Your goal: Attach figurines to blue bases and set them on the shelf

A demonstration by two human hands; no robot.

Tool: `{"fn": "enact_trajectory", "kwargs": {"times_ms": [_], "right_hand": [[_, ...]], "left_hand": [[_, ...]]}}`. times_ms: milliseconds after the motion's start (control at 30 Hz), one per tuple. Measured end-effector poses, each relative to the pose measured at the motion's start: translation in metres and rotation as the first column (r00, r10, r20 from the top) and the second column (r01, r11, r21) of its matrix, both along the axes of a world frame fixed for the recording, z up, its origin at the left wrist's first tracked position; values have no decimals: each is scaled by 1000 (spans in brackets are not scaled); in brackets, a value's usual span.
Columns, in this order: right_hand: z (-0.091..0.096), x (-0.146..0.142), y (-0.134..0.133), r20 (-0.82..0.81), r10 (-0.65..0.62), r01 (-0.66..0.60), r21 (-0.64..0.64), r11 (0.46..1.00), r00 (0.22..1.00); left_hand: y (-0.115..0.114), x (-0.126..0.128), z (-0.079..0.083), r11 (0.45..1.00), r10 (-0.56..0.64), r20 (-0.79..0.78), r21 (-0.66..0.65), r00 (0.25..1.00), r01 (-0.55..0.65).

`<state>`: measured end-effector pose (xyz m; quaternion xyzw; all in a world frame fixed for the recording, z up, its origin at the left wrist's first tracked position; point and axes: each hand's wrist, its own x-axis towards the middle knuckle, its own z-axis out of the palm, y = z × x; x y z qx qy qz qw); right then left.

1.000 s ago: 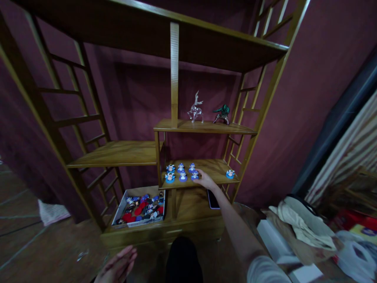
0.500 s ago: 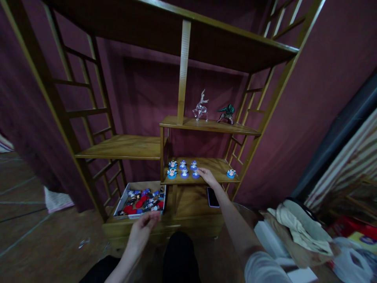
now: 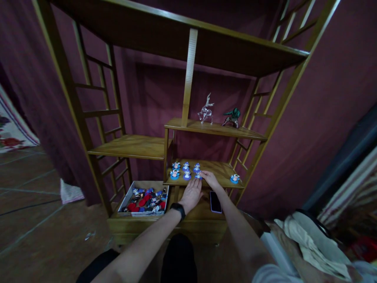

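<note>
With left hand [image 3: 192,194] outstretched, unclenched, at front purple figurine [image 3: 198,175] on lower shelf [image 3: 219,171] | with right hand [image 3: 209,179] at its right side, too small to tell if pinching | perhaps aligning it with neighbouring figurines [image 3: 186,174]

Wearing black low at six o'clock: a trouser leg [image 3: 179,257], plain and dark, rounding smoothly at the knee! Showing more black cloth [image 3: 98,265] down at seven. Now just above six, sporting a black wristband [image 3: 178,210], snug, behind a bare left hand [image 3: 193,192]. Swinging to five o'clock, flashing a pale grey sleeve [image 3: 272,275], soft and blurred; running bare from there to the right hand [image 3: 209,179].
</note>
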<state>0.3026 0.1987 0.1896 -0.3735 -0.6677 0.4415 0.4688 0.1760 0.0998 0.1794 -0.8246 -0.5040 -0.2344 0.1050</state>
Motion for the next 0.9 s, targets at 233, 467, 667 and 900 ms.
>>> {"fn": "enact_trajectory", "kwargs": {"times_ms": [233,467,667,900], "right_hand": [[2,-2,5,-19,9,-10,-45,999,1000],[-5,-4,11,-20,2,-3,-47,999,1000],[-5,-2,6,-12,10,-10,-32,999,1000],[0,10,1,-124,57,-64,-57,996,991]], "left_hand": [[6,-5,-13,1000,-1,-94,12,996,2],[6,-2,-9,999,-37,-89,-34,995,35],[3,-3,-6,999,-37,-93,-28,995,35],[3,-4,-6,999,-32,-117,-30,993,28]]}}
